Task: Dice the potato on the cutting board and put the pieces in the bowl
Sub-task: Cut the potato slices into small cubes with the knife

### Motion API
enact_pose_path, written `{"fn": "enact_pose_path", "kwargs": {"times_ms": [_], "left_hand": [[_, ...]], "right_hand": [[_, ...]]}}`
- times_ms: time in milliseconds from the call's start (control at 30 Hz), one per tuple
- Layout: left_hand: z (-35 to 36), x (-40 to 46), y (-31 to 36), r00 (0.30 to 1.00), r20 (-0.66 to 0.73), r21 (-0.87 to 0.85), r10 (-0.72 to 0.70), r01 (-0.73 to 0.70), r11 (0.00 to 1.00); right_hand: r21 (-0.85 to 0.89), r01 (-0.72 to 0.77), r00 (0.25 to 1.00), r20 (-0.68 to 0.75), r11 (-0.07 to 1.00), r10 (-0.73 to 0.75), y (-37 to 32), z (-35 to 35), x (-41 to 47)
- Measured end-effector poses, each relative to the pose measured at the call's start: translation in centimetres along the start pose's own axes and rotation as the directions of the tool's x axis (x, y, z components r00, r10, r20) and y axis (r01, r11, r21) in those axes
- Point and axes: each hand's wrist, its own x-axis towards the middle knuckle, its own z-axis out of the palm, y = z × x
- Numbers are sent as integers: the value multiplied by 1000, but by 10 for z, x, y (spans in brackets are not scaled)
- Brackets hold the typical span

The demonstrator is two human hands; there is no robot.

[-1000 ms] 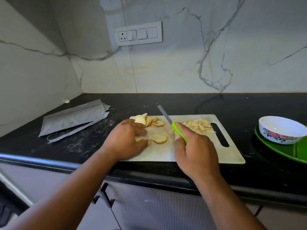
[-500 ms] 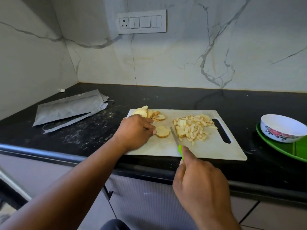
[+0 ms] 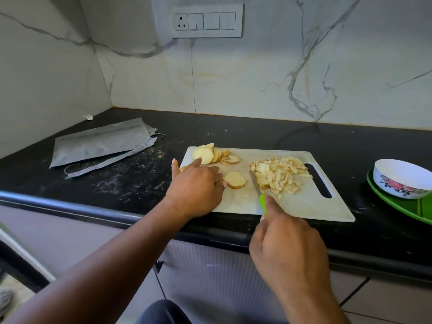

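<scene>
A white cutting board [image 3: 311, 206] lies on the black counter. A pile of diced potato [image 3: 279, 174] sits on its right half. Round potato slices [image 3: 211, 155] are stacked at its far left corner, and a small stack of slices [image 3: 235, 180] lies mid-board. My left hand [image 3: 195, 185] rests on the board with its fingertips touching that small stack and its forefinger pointing toward the far slices. My right hand [image 3: 286, 246] grips a green-handled knife [image 3: 258, 190], whose blade lies along the left edge of the diced pile. A white floral bowl [image 3: 402, 178] stands to the right.
The bowl sits on a green plate [image 3: 402, 206] at the right edge. A grey folded cloth bag [image 3: 100, 146] lies on the counter [image 3: 131, 181] to the left. The marble wall carries a switch panel [image 3: 207, 21]. Below the counter edge are cabinet fronts.
My right hand has drawn back toward me, and the knife blade now lies beside the diced pile. My left hand has shifted to the small stack of slices, forefinger now extended.
</scene>
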Motion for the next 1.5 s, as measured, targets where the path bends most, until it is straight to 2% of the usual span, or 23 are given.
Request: {"fn": "enact_pose_path", "kwargs": {"times_ms": [200, 333, 433, 733, 800, 900, 1067, 1233, 1333, 1433, 1500], "left_hand": [[3, 0, 0, 1000, 5, -8, -31, 31, 999], [2, 5, -1, 985, -80, -193, -152, 134, 972], [0, 7, 1, 969, -117, -243, -216, 183, 953], [-9, 13, -3, 956, -76, -301, -283, 249, 921], [-9, 12, -6, 955, -103, -299, -279, 238, 924], [-5, 12, -3, 952, -151, -202, -268, 236, 951], [-4, 13, 7, 953, -136, -244, -270, 232, 942], [-4, 13, 6, 957, -139, -243, -255, 217, 945], [-3, 8, 6, 972, -157, -188, -172, 142, 972], [-5, 3, 10, 999, -49, -85, -18, 14, 996], [-3, 3, 11, 1000, -24, -83, 20, -22, 996]], "right_hand": [[57, -36, 999, -14, 998, 37, 5, 0, 13], [108, -35, 999, 5, 994, 34, 7, -1, 12], [145, -37, 999, 6, 989, 36, 11, -1, 13], [182, -52, 998, 34, 982, 46, 16, -2, 14], [166, -47, 998, 47, 985, 40, 15, -3, 12], [102, -17, 998, 62, 995, 11, 11, -3, 10], [-10, 38, 995, 90, 999, -37, 2, 1, 5], [-23, 51, 994, 99, 998, -49, 1, 3, 3], [-8, 45, 995, 87, 999, -44, 4, 1, 3], [6, 36, 995, 95, 999, -36, 1, 1, 4], [-1, 46, 994, 100, 999, -45, -2, 2, 3]]}}
